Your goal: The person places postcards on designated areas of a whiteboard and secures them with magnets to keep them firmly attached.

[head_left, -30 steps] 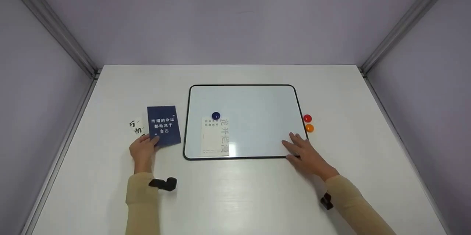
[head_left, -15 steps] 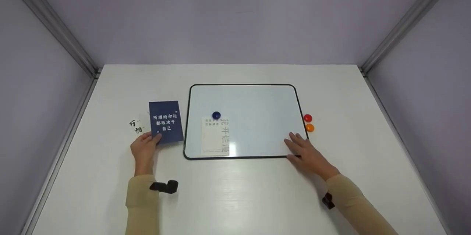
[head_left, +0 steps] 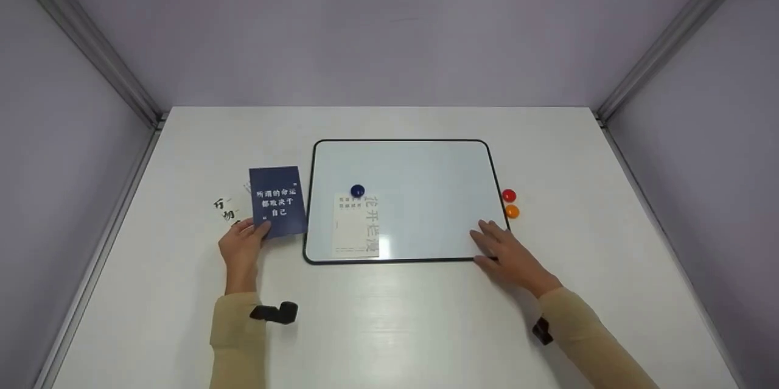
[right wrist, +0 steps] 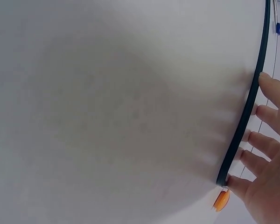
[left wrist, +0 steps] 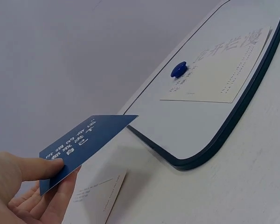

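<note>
My left hand (head_left: 240,250) pinches a dark blue card (head_left: 277,194) with white characters by its lower left corner. In the left wrist view the thumb lies on top and the fingers are underneath, with the card raised off the table. The card's right edge comes up to the left border of a black-framed whiteboard (head_left: 426,194). My right hand (head_left: 510,260) rests on the board's lower right corner, fingers spread and touching the frame. On the board's left part lies a cream card (head_left: 353,234), with a round blue magnet (head_left: 357,190) at its top edge.
A white card (left wrist: 102,193) with black brush characters lies on the white table left of the board, partly covered by the blue card and left hand. A red magnet (head_left: 509,195) and an orange magnet (head_left: 512,211) sit beside the board's right edge. Walls enclose the table.
My left hand has carried the blue card a little to the right and away from me, towards the board, uncovering more of the white card. The right hand stays in place.
</note>
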Demonstrator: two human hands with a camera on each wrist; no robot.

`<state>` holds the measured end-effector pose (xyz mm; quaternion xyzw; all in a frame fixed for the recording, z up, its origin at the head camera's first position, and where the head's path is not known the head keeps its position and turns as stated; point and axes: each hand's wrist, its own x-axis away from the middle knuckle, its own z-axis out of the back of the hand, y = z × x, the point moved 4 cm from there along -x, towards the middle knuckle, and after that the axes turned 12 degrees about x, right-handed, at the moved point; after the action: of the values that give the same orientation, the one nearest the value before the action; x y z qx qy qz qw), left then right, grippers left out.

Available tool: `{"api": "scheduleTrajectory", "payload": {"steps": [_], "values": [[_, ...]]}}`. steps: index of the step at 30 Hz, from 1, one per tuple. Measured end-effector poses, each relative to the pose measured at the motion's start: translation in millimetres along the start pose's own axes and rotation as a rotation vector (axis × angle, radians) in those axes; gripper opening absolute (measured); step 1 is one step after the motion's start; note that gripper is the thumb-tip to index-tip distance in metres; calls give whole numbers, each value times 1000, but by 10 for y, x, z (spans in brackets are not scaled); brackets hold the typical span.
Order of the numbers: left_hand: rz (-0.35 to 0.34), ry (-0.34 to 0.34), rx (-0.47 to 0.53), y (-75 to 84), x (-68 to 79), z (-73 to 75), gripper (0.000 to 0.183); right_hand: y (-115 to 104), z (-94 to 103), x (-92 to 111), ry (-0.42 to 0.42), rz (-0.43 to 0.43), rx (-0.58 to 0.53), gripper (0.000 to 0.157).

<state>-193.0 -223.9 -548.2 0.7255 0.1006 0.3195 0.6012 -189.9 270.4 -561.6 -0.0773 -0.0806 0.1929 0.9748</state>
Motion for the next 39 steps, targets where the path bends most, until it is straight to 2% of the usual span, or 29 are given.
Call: {"api": "scheduleTrajectory", "payload": {"steps": [4,11,13,21,30,35,39], "values": [[28,-28,3,-4,29,-12,42,-7,-1,-6,-5,-3,11,57],[73,-61,-88,-40,73,-43,46,0,-27,2,-2,-4,3,58],[80,-74,-84,-52,83,-52,46,-3,-32,8,4,3,-4,58],[59,-80,-99,-53,115,-85,44,-10,-18,33,-6,-12,-19,59],[59,-100,-12,-52,160,-176,44,5,5,27,9,-19,12,58],[45,-111,-11,-63,195,-226,42,0,16,7,2,-15,16,58],[61,-133,-6,-88,218,-269,43,-4,13,2,0,-18,9,58]]}}
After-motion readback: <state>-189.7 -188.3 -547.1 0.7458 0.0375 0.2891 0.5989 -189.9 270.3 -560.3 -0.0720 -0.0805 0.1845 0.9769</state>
